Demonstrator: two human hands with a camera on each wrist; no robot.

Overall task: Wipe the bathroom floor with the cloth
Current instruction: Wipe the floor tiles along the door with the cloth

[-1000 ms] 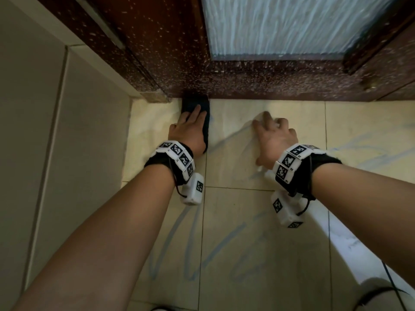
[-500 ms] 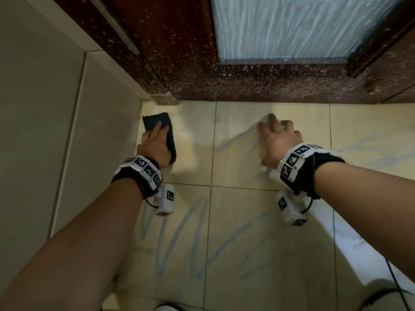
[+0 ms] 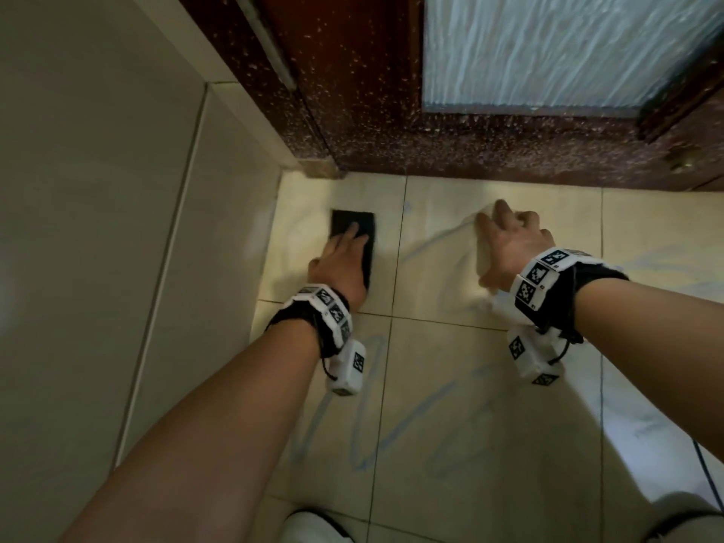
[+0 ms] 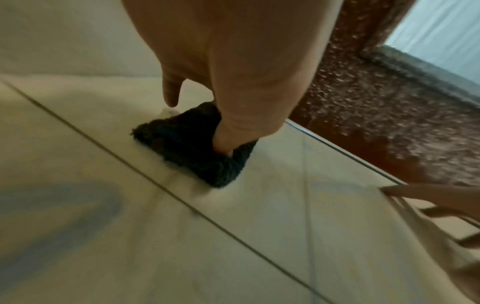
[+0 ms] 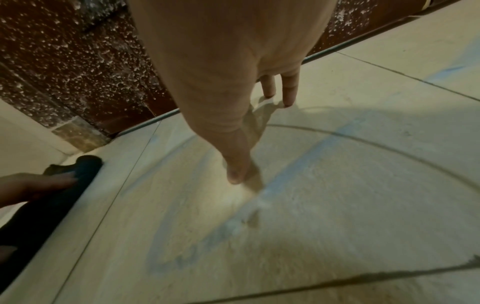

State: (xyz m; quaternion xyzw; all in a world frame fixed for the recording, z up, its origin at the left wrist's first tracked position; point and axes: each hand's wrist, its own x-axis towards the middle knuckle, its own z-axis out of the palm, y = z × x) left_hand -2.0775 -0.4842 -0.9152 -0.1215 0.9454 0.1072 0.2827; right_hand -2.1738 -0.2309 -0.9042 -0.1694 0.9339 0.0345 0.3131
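Observation:
A dark folded cloth lies on the cream tiled floor, a short way from the wall and the door. My left hand lies flat on it, straight fingers pressing it down; the left wrist view shows the thumb pushed into the cloth. My right hand is propped on the bare tile to the right, fingers spread and holding nothing. In the right wrist view its fingertips touch the floor, with the cloth at the far left. Blue streaks cross the tiles near me.
A dark red door, speckled with white spots and fitted with a frosted pane, closes off the far side. A grey tiled wall runs along the left. A thin dark cable lies at the right edge.
My left hand slid the cloth from the door's foot left to the wall, then back right and slightly toward me. The right hand stayed planted on its tile.

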